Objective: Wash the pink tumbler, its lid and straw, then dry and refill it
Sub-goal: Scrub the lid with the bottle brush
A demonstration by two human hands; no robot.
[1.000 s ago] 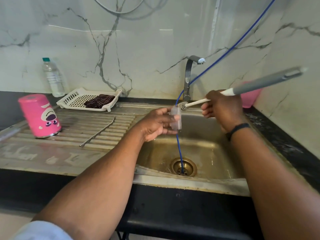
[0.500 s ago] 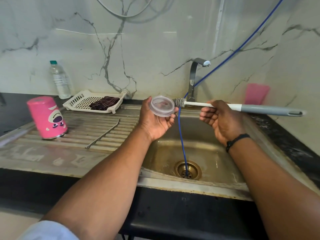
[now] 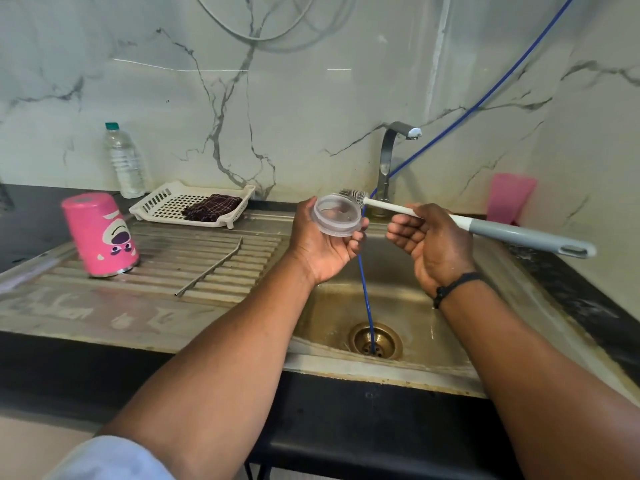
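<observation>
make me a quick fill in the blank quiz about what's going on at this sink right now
1. The left hand holds the clear ____ over the sink.
2. The right hand grips a bottle brush whose bristles touch the lid's ____.
3. The pink tumbler stands ____ on the drainboard.
4. The metal straw lies between the tumbler and the ____.

Missing words: lid; rim; upside down; sink
</observation>
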